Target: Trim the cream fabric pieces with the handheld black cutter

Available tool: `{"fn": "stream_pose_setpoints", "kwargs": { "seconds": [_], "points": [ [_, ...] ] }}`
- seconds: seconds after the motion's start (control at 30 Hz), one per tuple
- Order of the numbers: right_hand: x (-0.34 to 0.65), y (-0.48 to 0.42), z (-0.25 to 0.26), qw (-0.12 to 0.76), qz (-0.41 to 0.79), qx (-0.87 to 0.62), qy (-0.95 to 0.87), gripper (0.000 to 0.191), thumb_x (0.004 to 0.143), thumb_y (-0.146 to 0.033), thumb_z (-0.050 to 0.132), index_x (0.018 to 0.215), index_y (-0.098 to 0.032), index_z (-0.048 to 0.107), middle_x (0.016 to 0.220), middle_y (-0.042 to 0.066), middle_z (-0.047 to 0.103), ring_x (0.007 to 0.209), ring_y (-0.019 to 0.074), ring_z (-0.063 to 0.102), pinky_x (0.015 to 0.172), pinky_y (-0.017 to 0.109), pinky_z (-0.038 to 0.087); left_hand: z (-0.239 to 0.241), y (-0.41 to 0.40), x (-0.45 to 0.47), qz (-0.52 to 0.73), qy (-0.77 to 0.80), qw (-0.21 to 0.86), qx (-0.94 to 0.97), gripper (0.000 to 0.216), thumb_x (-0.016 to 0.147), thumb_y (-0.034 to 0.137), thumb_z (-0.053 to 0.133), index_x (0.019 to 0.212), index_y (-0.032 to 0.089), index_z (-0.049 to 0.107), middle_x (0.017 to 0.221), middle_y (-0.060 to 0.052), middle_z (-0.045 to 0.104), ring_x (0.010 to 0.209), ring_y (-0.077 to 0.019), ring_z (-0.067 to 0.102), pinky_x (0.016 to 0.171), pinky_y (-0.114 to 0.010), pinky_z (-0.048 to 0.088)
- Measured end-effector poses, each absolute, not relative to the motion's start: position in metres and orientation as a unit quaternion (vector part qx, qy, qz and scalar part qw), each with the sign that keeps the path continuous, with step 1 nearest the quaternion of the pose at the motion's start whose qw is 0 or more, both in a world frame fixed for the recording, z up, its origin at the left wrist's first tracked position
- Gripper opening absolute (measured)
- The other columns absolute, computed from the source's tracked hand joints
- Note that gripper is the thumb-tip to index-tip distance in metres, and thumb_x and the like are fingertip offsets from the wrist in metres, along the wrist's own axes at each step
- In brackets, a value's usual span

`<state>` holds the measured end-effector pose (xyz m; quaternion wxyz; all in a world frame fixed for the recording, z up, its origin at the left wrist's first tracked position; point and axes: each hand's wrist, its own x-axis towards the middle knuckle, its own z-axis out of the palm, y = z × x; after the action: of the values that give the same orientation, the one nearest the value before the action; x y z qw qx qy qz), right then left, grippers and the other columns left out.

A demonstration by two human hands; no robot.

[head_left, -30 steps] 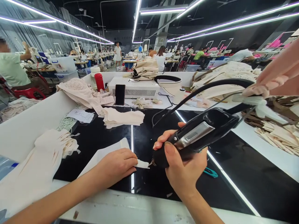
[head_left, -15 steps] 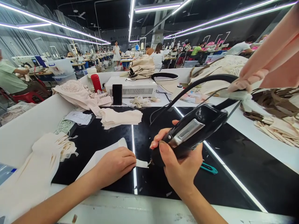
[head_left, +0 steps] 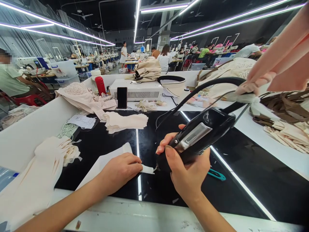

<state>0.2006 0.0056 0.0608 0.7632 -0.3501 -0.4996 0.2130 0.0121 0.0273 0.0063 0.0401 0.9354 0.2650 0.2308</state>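
Note:
My right hand (head_left: pixel 188 174) is wrapped around a black corded handheld power tool (head_left: pixel 200 132) with a silver metal lever on its side. Its thin metal tip touches or nearly touches the end of a narrow strip on a white fabric piece (head_left: pixel 147 169). My left hand (head_left: pixel 122 170) is closed over that fabric, fingers together, just left of the tip. The wider part of the fabric lies under my left wrist on the black tabletop (head_left: pixel 116 190). A knotted pink cloth (head_left: pixel 258 83) loops around the tool's cable from above.
Stacked cream fabric pieces (head_left: pixel 126 121) and a phone (head_left: pixel 122 97) stand beyond my left hand; more fabric (head_left: pixel 36 174) hangs at left. A teal thread snipper (head_left: pixel 216 174) lies right of my right hand. The black cable (head_left: pixel 205 84) arches above the table.
Both hands and the tool keep nearly the same pose; the view shifts slightly. My left fingers look slightly farther right along the strip. In the background, a standing person has turned.

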Motion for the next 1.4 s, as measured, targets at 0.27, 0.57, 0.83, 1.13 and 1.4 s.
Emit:
{"fn": "stream_pose_setpoints", "kwargs": {
  "seconds": [0.27, 0.57, 0.83, 1.13, 1.4],
  "points": [
    [0.201, 0.007, 0.060, 0.765, 0.235, -0.346, -0.490, 0.031, 0.078, -0.015, 0.076, 0.101, -0.026, 0.058, 0.077, -0.006, 0.069, 0.056, 0.0105, 0.064, 0.056, 0.024, 0.058, 0.001, 0.029, 0.007, 0.230, 0.238, 0.038, 0.943, 0.021, 0.108, 0.017, 0.048, 0.107, 0.020, 0.068, 0.112, -0.006, 0.072, 0.104, -0.0181, 0.068, 0.084, -0.027, 0.059],
    [0.186, 0.010, 0.059, 0.768, 0.288, -0.304, -0.484, 0.032, 0.081, -0.018, 0.077, 0.104, -0.028, 0.057, 0.078, -0.006, 0.069, 0.057, 0.0115, 0.064, 0.052, 0.024, 0.058, -0.001, 0.029, 0.010, 0.251, 0.242, 0.064, 0.935, 0.016, 0.105, 0.015, 0.053, 0.106, 0.019, 0.069, 0.109, -0.004, 0.073, 0.100, -0.0192, 0.068, 0.082, -0.028, 0.059],
    [0.180, 0.014, 0.057, 0.764, 0.290, -0.310, -0.486, 0.032, 0.080, -0.014, 0.074, 0.103, -0.028, 0.058, 0.078, -0.007, 0.070, 0.057, 0.0102, 0.064, 0.055, 0.023, 0.058, -0.001, 0.029, 0.012, 0.259, 0.241, 0.070, 0.933, 0.014, 0.105, 0.017, 0.055, 0.110, 0.019, 0.068, 0.108, -0.004, 0.074, 0.097, -0.0207, 0.069, 0.081, -0.030, 0.059],
    [0.182, 0.011, 0.057, 0.756, 0.287, -0.325, -0.491, 0.032, 0.084, -0.015, 0.073, 0.107, -0.030, 0.057, 0.078, -0.006, 0.069, 0.057, 0.0106, 0.065, 0.056, 0.024, 0.059, -0.001, 0.029, 0.012, 0.258, 0.244, 0.072, 0.932, 0.016, 0.105, 0.018, 0.054, 0.106, 0.019, 0.070, 0.106, -0.004, 0.074, 0.097, -0.0199, 0.068, 0.081, -0.029, 0.059],
    [0.197, 0.009, 0.057, 0.767, 0.275, -0.329, -0.478, 0.043, 0.084, -0.023, 0.077, 0.120, -0.031, 0.058, 0.080, -0.006, 0.068, 0.058, 0.0116, 0.064, 0.056, 0.026, 0.057, -0.001, 0.030, 0.012, 0.264, 0.242, 0.055, 0.932, 0.019, 0.106, 0.017, 0.052, 0.102, 0.018, 0.070, 0.107, -0.005, 0.075, 0.098, -0.0199, 0.069, 0.082, -0.029, 0.060]
  ]
}}
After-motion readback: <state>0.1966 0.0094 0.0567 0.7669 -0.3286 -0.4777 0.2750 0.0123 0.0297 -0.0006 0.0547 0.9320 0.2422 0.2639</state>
